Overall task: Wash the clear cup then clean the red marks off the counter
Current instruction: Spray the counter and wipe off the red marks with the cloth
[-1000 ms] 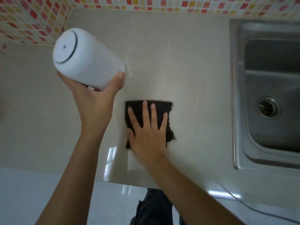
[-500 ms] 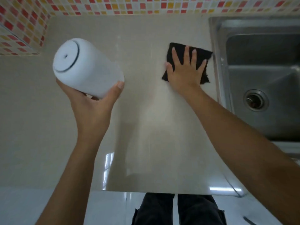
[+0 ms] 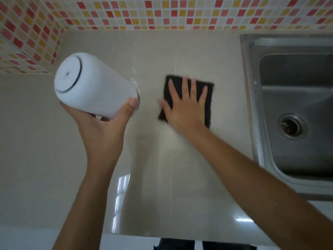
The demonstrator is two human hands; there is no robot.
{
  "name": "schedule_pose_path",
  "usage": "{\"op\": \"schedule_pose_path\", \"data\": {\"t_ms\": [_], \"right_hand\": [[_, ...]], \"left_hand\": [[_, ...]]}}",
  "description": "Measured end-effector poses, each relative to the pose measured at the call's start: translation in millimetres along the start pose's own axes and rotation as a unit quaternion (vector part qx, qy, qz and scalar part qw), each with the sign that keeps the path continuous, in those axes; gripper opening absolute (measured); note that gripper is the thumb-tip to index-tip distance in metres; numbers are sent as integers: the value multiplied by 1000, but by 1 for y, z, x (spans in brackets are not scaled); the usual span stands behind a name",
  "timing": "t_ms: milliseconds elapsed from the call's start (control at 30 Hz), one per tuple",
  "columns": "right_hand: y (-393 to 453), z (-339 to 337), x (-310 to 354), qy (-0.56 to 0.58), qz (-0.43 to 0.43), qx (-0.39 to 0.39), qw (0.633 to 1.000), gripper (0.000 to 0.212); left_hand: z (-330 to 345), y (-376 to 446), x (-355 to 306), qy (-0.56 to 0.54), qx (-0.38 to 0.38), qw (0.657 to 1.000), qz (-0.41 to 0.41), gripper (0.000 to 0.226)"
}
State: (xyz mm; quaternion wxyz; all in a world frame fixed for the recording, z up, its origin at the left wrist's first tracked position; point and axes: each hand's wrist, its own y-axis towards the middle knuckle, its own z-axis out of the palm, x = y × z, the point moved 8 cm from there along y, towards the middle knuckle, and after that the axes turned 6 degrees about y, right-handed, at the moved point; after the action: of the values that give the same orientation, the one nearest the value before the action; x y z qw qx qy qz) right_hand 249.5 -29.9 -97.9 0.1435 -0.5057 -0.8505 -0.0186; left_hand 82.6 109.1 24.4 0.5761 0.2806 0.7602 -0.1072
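Note:
My left hand (image 3: pixel 102 129) grips a white bottle (image 3: pixel 90 83), tilted with its base towards me and its mouth pointing down at the counter. A thin trickle of liquid (image 3: pixel 133 69) shows beside the bottle's lower end. My right hand (image 3: pixel 185 107) lies flat, fingers spread, pressing a dark cloth (image 3: pixel 207 98) onto the beige counter (image 3: pixel 162 177) between the bottle and the sink. No red marks and no clear cup are visible.
A steel sink (image 3: pixel 292 109) with a round drain (image 3: pixel 292 127) fills the right side. A mosaic tile wall (image 3: pixel 144 13) runs along the back and left. The counter's front edge (image 3: pixel 180 237) is near me, with dark trousers below it.
My right hand slid the cloth from the counter's middle to beside the sink, then back left and nearer. The left hand kept the bottle tilted in the same spot.

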Motion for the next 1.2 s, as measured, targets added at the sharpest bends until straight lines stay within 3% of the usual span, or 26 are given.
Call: {"op": "schedule_pose_path", "data": {"t_ms": [100, 200, 367, 467, 533, 633, 733, 833, 900, 1067, 1200], "right_hand": [[75, -7, -1, 11, 34, 18, 999, 67], [77, -4, 1, -1, 29, 21, 999, 65], [-68, 7, 20, 30, -32, -18, 999, 62], [-172, 21, 40, 25, -103, 36, 994, 61], [-184, 25, 39, 32, -121, 62, 990, 61], [-108, 18, 44, 25, -126, 22, 991, 61], [18, 8, 40, 24, -67, -7, 997, 62], [115, -1, 30, 13, -29, 24, 999, 63], [124, 0, 26, -3, -9, 25, 1000, 62], [-20, 24, 76, 50, -31, -33, 998, 61], [-168, 49, 131, 83, -161, 52, 982, 58]], "left_hand": [[7, -3, -2, 7, 20, 1000, 3, 98], [7, 3, -7, 10, 28, 999, 14, 99], [10, 27, -11, 3, 31, 999, 15, 100], [7, 40, -7, -4, 22, 1000, 17, 99], [2, 44, -5, 1, 10, 1000, 16, 99], [-8, 43, 4, 17, -1, 1000, 9, 98], [-20, 28, 17, 25, -15, 1000, -4, 98], [-32, 9, 28, 28, -15, 999, -17, 95], [-40, 3, 31, 35, -15, 999, -23, 97], [-39, 13, 20, 27, -34, 999, -11, 97], [-21, 21, 3, 14, -26, 999, 15, 97]]}}
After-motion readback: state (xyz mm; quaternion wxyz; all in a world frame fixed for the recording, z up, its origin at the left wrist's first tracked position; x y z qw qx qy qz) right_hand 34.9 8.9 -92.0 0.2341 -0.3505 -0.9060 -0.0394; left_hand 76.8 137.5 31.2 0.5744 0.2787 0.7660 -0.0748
